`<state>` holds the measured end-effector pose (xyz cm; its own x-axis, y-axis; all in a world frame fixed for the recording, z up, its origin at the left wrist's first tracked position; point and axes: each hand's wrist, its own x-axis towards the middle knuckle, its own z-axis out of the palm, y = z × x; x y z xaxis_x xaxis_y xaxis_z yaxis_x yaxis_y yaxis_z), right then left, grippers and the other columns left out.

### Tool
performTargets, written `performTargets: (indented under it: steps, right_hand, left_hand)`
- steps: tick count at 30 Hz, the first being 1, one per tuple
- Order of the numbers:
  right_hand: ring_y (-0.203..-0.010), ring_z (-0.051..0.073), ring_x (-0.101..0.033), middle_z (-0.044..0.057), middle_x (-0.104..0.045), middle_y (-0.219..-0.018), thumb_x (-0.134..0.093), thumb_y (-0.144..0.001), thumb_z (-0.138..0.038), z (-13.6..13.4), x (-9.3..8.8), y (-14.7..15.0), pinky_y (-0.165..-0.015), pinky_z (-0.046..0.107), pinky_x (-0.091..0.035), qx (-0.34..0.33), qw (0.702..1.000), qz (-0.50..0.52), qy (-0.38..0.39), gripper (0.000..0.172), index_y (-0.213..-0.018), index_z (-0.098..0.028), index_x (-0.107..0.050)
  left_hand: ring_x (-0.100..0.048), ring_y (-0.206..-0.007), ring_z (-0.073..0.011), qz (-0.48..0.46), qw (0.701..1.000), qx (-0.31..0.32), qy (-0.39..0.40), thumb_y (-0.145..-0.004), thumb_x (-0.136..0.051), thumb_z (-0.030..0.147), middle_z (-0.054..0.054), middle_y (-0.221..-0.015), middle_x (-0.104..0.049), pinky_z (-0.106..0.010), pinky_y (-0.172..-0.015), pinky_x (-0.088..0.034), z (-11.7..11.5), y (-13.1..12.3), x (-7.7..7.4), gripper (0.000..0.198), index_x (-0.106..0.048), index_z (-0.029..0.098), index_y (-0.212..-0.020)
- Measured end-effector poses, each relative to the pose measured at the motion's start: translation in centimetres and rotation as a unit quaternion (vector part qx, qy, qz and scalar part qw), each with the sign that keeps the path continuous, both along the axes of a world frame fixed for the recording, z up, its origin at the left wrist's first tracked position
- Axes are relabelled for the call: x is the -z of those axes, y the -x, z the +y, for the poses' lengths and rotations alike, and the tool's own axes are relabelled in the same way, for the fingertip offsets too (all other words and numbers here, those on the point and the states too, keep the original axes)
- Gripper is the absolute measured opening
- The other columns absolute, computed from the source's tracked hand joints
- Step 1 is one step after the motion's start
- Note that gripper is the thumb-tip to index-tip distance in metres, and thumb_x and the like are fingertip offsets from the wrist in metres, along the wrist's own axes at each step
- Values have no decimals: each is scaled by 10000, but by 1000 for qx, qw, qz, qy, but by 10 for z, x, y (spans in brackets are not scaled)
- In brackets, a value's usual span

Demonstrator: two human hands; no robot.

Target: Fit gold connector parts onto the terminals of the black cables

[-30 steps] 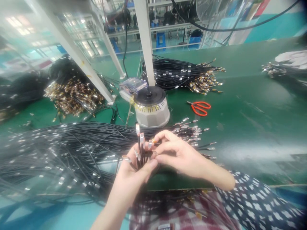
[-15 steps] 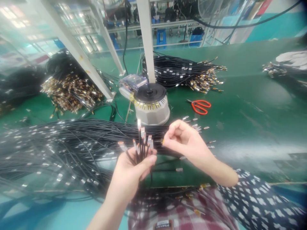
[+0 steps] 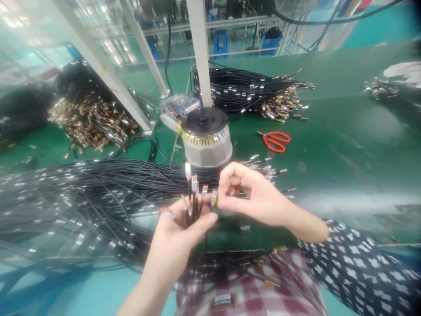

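My left hand point(image 3: 179, 239) is closed around a small bunch of black cables point(image 3: 193, 202) held upright, their silver connector tips fanned out above the thumb. My right hand point(image 3: 253, 197) is pinched on one more connector tip point(image 3: 214, 197) right beside that bunch. Both hands hover over a big loose pile of black cables point(image 3: 85, 197) that spreads across the green table point(image 3: 345, 131) to the left.
A grey round machine with a black disc top point(image 3: 206, 140) stands just behind my hands. Orange-handled scissors point(image 3: 275, 139) lie to its right. Cable bundles with gold connectors point(image 3: 256, 94) point(image 3: 88, 120) lie at the back. White frame posts point(image 3: 200, 52) rise from the table.
My right hand moved away from the bunch to the loose tips on the table, then came back with a connector pinched in its fingers. The left hand kept its grip.
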<state>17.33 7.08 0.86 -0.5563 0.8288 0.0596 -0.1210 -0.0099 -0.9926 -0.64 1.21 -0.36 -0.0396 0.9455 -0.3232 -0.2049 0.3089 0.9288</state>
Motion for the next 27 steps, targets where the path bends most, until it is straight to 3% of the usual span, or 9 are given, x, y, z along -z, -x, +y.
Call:
performTargets:
  steps: [12, 27]
  right_hand:
    - [-714, 118, -572, -30, -578, -779, -666, -794, -90, -3, -9, 1, -679, 251, -465, 15, 996, -59, -58, 225, -870, -196, -482]
    - [-689, 102, -529, -42, -591, -755, -644, -792, -84, -7, -14, 4, -663, 232, -434, 53, 985, -122, -106, 199, -853, -195, -490]
  left_hand:
    - [-532, -596, -61, 77, 996, 15, -46, -699, -837, 276, 35, -769, -676, -148, -462, -356, -5, 2, 0, 261, -765, 281, -950]
    - [-629, -720, -103, 83, 996, 1, -43, -695, -841, 277, 26, -813, -713, -161, -542, -423, -7, 2, 1, 253, -755, 270, -933]
